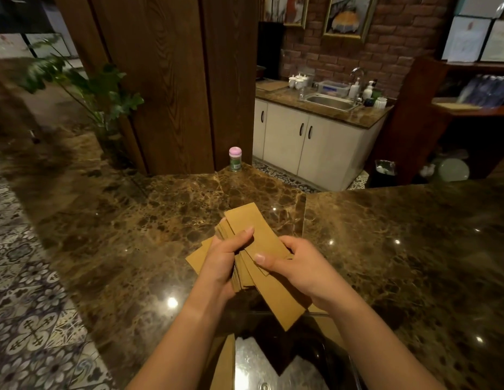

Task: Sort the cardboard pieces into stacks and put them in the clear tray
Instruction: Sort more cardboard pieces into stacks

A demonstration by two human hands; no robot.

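In the centre of the frame, two bare hands hold a fanned bundle of cardboard pieces above a dark marble worktop. The left hand has its grip curled around the bundle's left side, thumb on top. The right hand pinches the top piece. At the bottom centre, a clear tray holds more cardboard. A small pink-capped bottle stands at the worktop's far edge.

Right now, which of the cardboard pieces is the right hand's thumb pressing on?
The long top strip, lying slantwise across the fanned stack gripped by the left hand. The right hand pinches its middle; the other pieces sit beneath it.
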